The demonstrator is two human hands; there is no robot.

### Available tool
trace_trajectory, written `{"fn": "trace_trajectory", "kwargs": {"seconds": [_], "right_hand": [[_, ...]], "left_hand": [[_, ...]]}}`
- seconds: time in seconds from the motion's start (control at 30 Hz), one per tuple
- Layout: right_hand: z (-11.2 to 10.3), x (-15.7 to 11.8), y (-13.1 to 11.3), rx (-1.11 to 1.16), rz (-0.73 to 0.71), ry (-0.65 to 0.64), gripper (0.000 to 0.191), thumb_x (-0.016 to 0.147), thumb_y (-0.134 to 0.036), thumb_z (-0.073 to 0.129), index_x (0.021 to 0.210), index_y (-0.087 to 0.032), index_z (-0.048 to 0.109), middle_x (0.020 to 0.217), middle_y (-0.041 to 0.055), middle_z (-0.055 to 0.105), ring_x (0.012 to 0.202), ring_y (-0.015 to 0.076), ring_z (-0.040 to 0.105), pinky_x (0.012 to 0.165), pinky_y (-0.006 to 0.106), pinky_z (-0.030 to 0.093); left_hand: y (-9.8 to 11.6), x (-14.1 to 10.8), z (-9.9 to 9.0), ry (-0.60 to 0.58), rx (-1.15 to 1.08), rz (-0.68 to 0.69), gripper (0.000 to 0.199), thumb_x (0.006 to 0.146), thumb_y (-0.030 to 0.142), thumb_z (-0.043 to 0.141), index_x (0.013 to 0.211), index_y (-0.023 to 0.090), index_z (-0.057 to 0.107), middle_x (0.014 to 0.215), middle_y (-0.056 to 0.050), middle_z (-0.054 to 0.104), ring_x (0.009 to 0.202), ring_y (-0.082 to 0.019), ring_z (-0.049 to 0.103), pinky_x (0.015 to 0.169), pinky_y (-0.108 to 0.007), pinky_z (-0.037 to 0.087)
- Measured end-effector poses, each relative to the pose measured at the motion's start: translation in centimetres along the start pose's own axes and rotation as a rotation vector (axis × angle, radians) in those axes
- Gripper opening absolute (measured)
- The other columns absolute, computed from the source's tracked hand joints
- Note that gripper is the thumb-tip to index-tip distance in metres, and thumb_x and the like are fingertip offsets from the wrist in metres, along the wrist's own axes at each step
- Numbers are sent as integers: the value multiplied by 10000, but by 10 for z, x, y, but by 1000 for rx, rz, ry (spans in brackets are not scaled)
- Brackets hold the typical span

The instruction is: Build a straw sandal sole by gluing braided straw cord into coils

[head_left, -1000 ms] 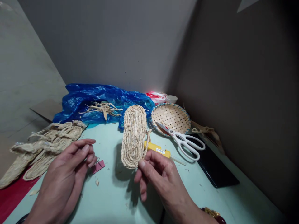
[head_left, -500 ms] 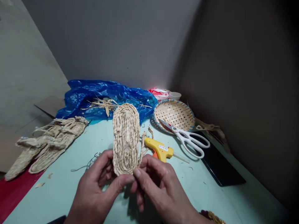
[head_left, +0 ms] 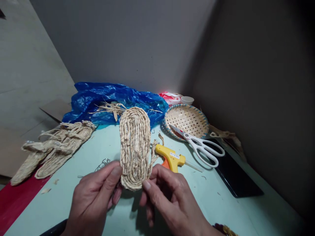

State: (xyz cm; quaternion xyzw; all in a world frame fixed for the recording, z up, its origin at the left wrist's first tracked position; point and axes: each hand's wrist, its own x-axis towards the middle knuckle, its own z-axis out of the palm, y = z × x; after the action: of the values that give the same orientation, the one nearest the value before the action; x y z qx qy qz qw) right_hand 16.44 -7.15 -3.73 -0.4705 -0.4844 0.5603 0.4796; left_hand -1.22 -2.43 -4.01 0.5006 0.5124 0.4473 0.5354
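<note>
An oval sole of coiled, twisted straw cord [head_left: 135, 147] is held up before me, its long side nearly upright. My left hand [head_left: 97, 193] pinches its lower left edge between thumb and fingers. My right hand [head_left: 169, 196] grips the lower right edge, thumb in front. A loose straw strand [head_left: 153, 157] hangs along the sole's right side. Behind my right hand lies a yellow glue gun [head_left: 171, 155] with a clear glue stick in its back end.
White-handled scissors [head_left: 200, 146] rest across a woven basket [head_left: 197, 118] and a black flat device [head_left: 236, 173]. Finished-looking straw sandals [head_left: 66, 141] lie at left. A blue plastic bag [head_left: 93, 95] with straw strips [head_left: 110, 108] is at the back. Coiled thin wire [head_left: 103, 164] sits behind my left hand.
My left thumb has moved from the sole's bottom edge up to its left edge. The sole is slightly nearer and lower, while my right hand keeps its grip. The view has shifted slightly.
</note>
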Motion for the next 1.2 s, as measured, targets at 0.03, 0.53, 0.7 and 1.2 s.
{"fn": "trace_trajectory", "kwargs": {"seconds": [0.03, 0.53, 0.7, 1.2], "right_hand": [[0, 0, 0, 3, -3, 0, 410, 932, -587, 591, 793, -210, 511, 662, 16, 648, 437, 79, 545, 451, 198, 442], [-6, 2, 1, 141, -17, 55, 451, 922, -609, 644, 793, -198, 512, 681, -2, 659, 432, 45, 551, 436, 149, 448], [-6, 0, -4, 153, 11, 53, 470, 912, -618, 656, 802, -182, 521, 690, -9, 655, 447, 30, 552, 462, 139, 455], [-2, 0, 2, 58, 7, 12, 483, 916, -666, 602, 798, -209, 501, 671, 0, 617, 450, 66, 521, 467, 208, 456]], "left_hand": [[2, 1, -1, 10, 3, 28, 301, 775, 566, 770, 709, 274, 737, 490, 27, 557, 478, -137, 463, 432, -215, 405], [24, 16, -10, 151, 192, 119, 301, 662, 557, 842, 673, 271, 750, 592, 24, 650, 451, -100, 495, 397, -173, 391], [29, 18, -10, 48, 301, 132, 314, 669, 524, 842, 598, 246, 712, 522, 25, 614, 469, -112, 511, 456, -187, 400], [10, 14, -4, -265, 90, 72, 356, 768, 594, 747, 909, 267, 738, 658, -5, 658, 592, -166, 559, 537, -229, 466]]}}
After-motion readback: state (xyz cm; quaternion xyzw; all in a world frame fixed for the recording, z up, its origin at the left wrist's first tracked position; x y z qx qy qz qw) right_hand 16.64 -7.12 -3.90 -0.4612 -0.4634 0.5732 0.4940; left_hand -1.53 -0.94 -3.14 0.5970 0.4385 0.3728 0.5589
